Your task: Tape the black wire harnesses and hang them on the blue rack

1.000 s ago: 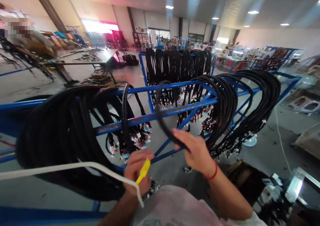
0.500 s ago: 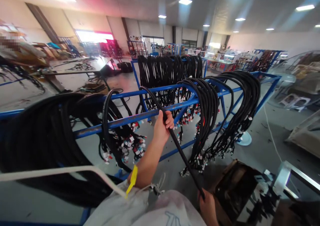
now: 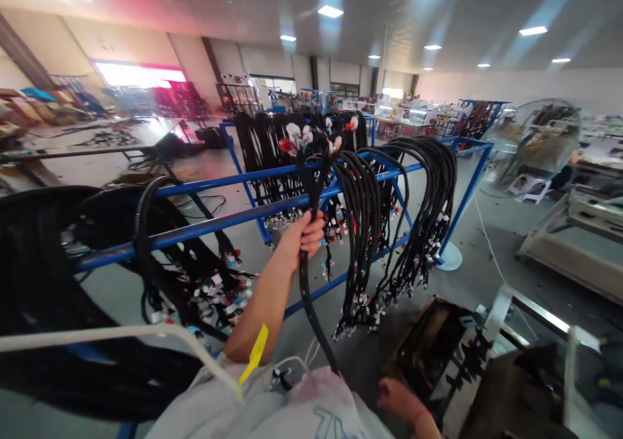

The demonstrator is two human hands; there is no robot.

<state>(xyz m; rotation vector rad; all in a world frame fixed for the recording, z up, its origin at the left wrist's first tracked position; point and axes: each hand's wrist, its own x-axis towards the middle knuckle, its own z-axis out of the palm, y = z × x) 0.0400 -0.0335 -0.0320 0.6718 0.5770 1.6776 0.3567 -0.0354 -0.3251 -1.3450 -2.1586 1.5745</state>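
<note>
The left hand grips 1 black wire harness beside a blue rack, the strand running steeply from raised connectors down toward the shirt; the right hand hangs farther off, its finger state unclear.

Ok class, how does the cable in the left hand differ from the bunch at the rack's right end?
The cable is gripped in the left hand; the bunch is draped over the blue rack. The cable's plug end points up, while the bunch's plugs dangle below. Both are black, with white plugs.
</note>
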